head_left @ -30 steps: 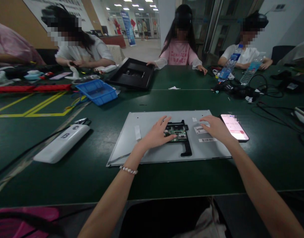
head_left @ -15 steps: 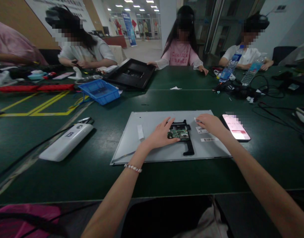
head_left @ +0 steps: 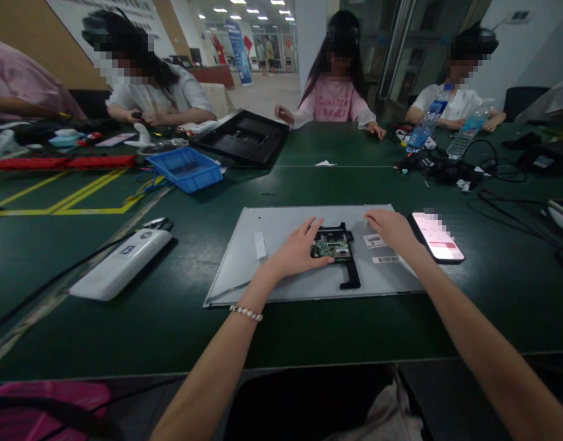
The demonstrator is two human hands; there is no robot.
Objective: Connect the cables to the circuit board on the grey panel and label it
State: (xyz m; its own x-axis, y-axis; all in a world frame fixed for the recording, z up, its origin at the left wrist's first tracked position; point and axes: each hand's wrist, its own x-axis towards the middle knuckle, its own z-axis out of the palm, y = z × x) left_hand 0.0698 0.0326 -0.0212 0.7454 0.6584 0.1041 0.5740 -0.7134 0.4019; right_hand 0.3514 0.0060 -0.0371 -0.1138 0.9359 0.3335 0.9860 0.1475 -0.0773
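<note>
A flat grey panel, like the back of a screen, lies on the green table in front of me. My left hand rests on it with fingers spread, touching the left side of a green circuit board in a black bracket. The fingers of my right hand are pinched together over the panel's right part, above two paper labels. Whatever is between these fingertips is too small to name. A white strip sits left of my left hand.
Right of the panel lies a lit phone; a white power bank with a cable is to the left. Farther back are a blue basket, a black frame, water bottles and tangled cables. Several people sit across the table.
My right hand has shifted slightly to the right, still pinched. My left hand has stayed in place. A person across the table has lifted a hand off the black frame.
</note>
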